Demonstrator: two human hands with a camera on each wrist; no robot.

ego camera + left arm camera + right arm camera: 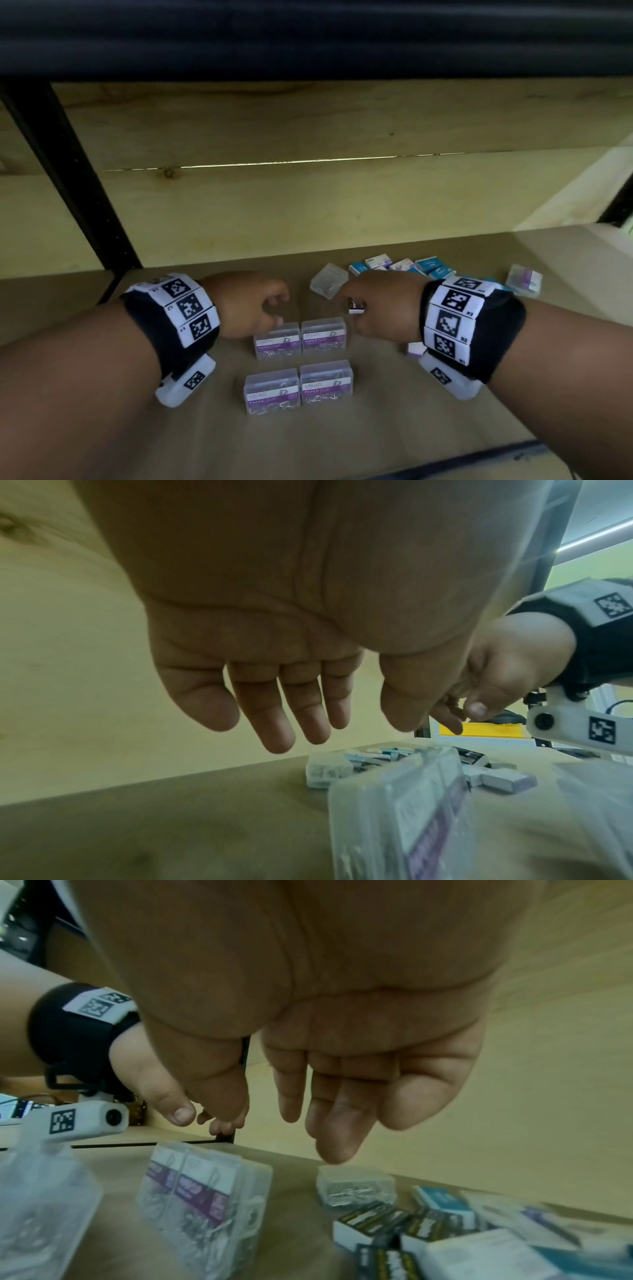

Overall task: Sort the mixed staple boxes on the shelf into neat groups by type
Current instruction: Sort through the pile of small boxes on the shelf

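While both the left hand (pixel 251 303) and right hand (pixel 380 308) hang relaxed and empty, reach the loose clear box (pixel 329 280) squarely and seat it flush beside the paper-clip boxes (pixel 299 339)

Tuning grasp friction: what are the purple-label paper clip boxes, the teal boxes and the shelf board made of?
Paper clip boxes: clear, slightly frosted hard plastic by the look; the clips show through the walls.
Teal boxes: probably printed cardboard; opaque, flat faces, sharp folded edges.
Shelf board: matte brown, likely fibreboard or kraft-faced; no grain or shine visible.
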